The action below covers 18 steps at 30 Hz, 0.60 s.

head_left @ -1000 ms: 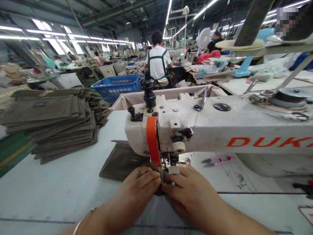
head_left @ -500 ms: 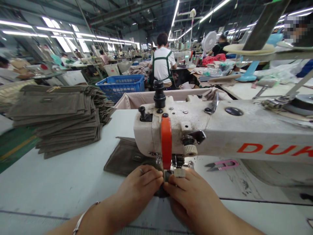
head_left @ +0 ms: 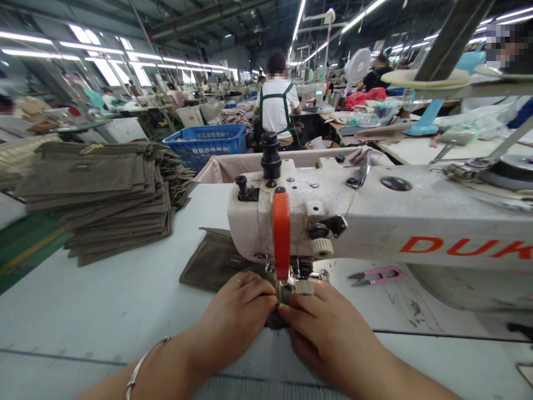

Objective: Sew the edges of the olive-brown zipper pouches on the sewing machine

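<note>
A dark olive-brown fabric pouch (head_left: pixel 208 259) with a small label lies under the head of a white sewing machine (head_left: pixel 375 214). My left hand (head_left: pixel 239 311) pinches the near edge of the pouch just left of the needle area. From the right, my right hand (head_left: pixel 322 319) presses and grips the same edge, its fingertips almost touching those of the left. An orange guard (head_left: pixel 281 236) hangs in front of the needle, so the needle and most of the seam are hidden. On one right finger sits a pale band (head_left: pixel 304 286).
Stacked brown fabric pieces (head_left: pixel 120 205) rise at the table's left. Pink-handled thread snips (head_left: pixel 377 275) lie on the machine bed to the right. Beyond the machine are a cloth-lined bin (head_left: pixel 233 166), a blue basket (head_left: pixel 208 141) and a seated co-worker (head_left: pixel 277 105).
Both hands keep their grip at the needle and have hardly moved. The pouch shows a very slight shift, and the whole view has tilted a little.
</note>
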### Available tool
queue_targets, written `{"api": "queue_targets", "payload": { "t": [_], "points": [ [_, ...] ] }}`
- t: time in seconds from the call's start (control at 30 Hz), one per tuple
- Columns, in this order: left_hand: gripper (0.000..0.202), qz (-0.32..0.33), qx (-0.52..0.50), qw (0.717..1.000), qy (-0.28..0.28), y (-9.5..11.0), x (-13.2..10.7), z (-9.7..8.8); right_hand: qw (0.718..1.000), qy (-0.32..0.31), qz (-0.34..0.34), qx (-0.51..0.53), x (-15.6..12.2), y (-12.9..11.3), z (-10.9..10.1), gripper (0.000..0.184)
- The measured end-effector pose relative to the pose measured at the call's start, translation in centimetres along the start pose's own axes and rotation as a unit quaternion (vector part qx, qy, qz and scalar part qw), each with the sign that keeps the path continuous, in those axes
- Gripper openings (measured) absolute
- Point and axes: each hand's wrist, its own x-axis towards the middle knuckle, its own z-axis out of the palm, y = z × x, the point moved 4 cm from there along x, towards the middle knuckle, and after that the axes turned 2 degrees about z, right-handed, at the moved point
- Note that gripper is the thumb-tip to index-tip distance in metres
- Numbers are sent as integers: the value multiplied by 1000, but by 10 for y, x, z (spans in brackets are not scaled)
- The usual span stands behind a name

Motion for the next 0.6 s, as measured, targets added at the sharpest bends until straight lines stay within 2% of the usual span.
{"api": "queue_targets", "payload": {
  "t": [0.17, 0.47, 0.6],
  "points": [
    [20, -7, -32, 999, -9, -3, -1, 5, 1000, -8, 7, 6, 0, -1, -3, 32],
    [16, -47, -57, 997, 27, -9, -2, 3, 999, -17, 18, 37, -3, 3, -8, 25],
    [16, -56, -71, 995, 30, -11, -3, 2, 1000, -9, 15, 16, -2, 1, -6, 38]
  ]
}}
